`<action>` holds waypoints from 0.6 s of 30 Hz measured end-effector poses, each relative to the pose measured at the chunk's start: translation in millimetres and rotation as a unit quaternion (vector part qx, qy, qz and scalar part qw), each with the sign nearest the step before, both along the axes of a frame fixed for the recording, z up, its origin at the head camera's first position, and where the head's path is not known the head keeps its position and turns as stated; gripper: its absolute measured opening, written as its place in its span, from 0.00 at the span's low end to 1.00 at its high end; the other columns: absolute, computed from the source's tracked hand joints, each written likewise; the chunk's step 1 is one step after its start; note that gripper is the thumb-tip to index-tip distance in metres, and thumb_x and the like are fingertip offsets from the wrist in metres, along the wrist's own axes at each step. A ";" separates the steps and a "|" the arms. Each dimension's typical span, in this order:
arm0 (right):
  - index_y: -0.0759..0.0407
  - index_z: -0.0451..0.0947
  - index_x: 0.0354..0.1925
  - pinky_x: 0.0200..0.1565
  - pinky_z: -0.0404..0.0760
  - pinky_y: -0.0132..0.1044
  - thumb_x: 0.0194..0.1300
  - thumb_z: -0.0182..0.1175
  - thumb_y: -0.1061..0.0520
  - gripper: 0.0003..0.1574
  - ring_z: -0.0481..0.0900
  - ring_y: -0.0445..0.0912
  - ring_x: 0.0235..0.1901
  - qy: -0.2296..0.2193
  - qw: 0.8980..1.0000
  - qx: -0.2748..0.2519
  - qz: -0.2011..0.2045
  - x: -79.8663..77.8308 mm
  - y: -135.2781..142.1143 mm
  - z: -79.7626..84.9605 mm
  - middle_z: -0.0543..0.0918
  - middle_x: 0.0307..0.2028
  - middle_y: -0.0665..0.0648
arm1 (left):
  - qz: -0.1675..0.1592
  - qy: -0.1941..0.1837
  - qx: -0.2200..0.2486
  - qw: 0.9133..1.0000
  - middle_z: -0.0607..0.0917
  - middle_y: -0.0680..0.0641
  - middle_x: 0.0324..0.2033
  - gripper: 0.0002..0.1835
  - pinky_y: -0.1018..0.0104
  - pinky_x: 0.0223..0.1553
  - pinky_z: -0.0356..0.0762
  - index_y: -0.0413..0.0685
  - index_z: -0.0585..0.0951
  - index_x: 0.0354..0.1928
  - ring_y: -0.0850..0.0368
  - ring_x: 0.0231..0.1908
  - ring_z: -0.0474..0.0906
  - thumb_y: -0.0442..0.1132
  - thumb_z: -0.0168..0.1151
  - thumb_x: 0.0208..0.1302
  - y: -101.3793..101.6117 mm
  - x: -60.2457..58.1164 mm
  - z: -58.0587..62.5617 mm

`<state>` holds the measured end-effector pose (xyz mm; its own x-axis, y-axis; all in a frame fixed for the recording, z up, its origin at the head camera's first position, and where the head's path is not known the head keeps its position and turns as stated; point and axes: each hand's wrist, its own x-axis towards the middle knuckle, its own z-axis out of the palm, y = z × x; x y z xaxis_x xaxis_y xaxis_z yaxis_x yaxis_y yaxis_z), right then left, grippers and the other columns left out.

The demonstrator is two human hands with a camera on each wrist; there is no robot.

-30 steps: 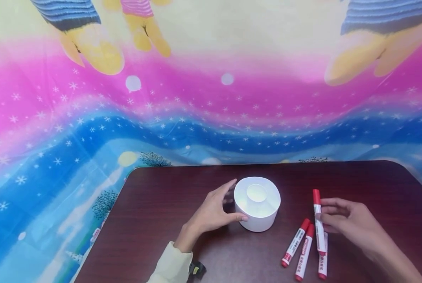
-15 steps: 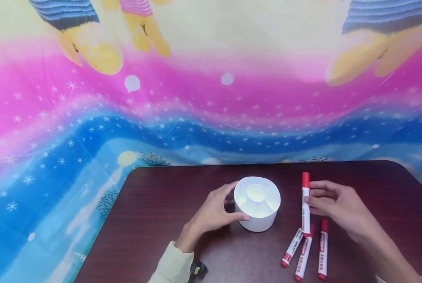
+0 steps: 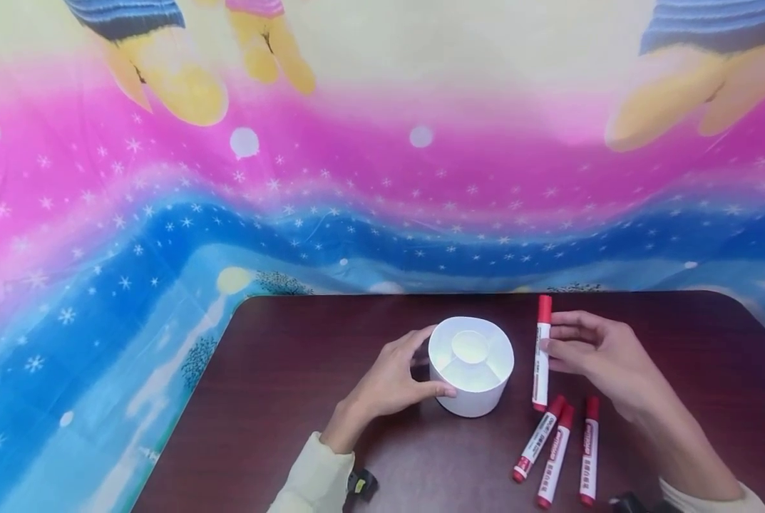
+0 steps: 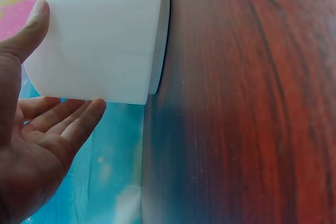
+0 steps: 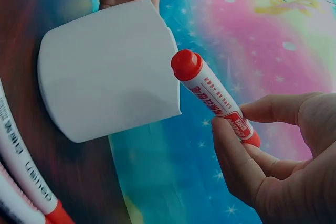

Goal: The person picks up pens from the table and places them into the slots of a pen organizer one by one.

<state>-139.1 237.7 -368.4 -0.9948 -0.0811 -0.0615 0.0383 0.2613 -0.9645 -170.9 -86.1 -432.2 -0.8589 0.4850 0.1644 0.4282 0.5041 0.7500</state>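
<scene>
A round white pen holder [image 3: 474,402] with a central ring and inner dividers stands upright on the table. My left hand [image 3: 395,375] holds it from the left, thumb on the near side and fingers on the far side; its plain wall [image 4: 100,40] fills much of the left wrist view. My right hand [image 3: 603,360] pinches a white marker with a red cap [image 3: 541,360] between thumb and fingers. That marker is held nearly upright, just right of the pen holder and apart from it. In the right wrist view the marker [image 5: 218,98] shows its red end towards the holder.
Three similar red-capped markers lie at the front right: a left one [image 3: 536,445], a middle one [image 3: 554,463] close beside it, and a right one [image 3: 589,456]. The dark wooden table [image 3: 279,370] ends at a patterned cloth backdrop [image 3: 382,164].
My right hand has lifted the marker away from the others, moving it up and left towards the pen holder. My left hand stays at the holder.
</scene>
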 end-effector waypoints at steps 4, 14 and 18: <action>0.75 0.65 0.73 0.46 0.93 0.38 0.74 0.69 0.60 0.39 0.90 0.35 0.43 -0.003 1.000 0.000 0.003 -4.5 -3.1 3.1 0.86 0.45 0.44 | -0.004 0.002 0.005 1.000 0.80 0.52 0.69 0.55 0.66 0.63 0.84 0.61 0.67 0.81 0.59 0.62 0.84 0.57 0.86 0.53 0.5 -1.2 -0.3; 0.72 0.64 0.75 0.47 0.92 0.36 0.75 0.68 0.59 0.40 0.90 0.35 0.44 0.006 1.000 0.001 0.009 -15.2 -11.8 13.1 0.87 0.45 0.41 | -0.006 0.000 0.003 1.000 0.80 0.52 0.69 0.55 0.67 0.63 0.84 0.61 0.67 0.81 0.59 0.62 0.84 0.57 0.86 0.53 0.5 -2.0 1.2; 0.71 0.64 0.75 0.47 0.92 0.36 0.75 0.68 0.59 0.39 0.90 0.35 0.44 0.016 1.000 0.001 0.011 -19.0 -15.5 15.2 0.86 0.45 0.41 | -0.001 -0.003 0.000 1.000 0.80 0.52 0.69 0.55 0.65 0.64 0.84 0.61 0.66 0.82 0.59 0.63 0.84 0.57 0.86 0.53 -0.9 -0.7 0.1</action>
<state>-158.1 222.2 -353.2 -0.9943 -0.1027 -0.0292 0.0010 0.2644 -0.9644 -171.5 -87.1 -432.0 -0.8588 0.4871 0.1587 0.4246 0.5033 0.7526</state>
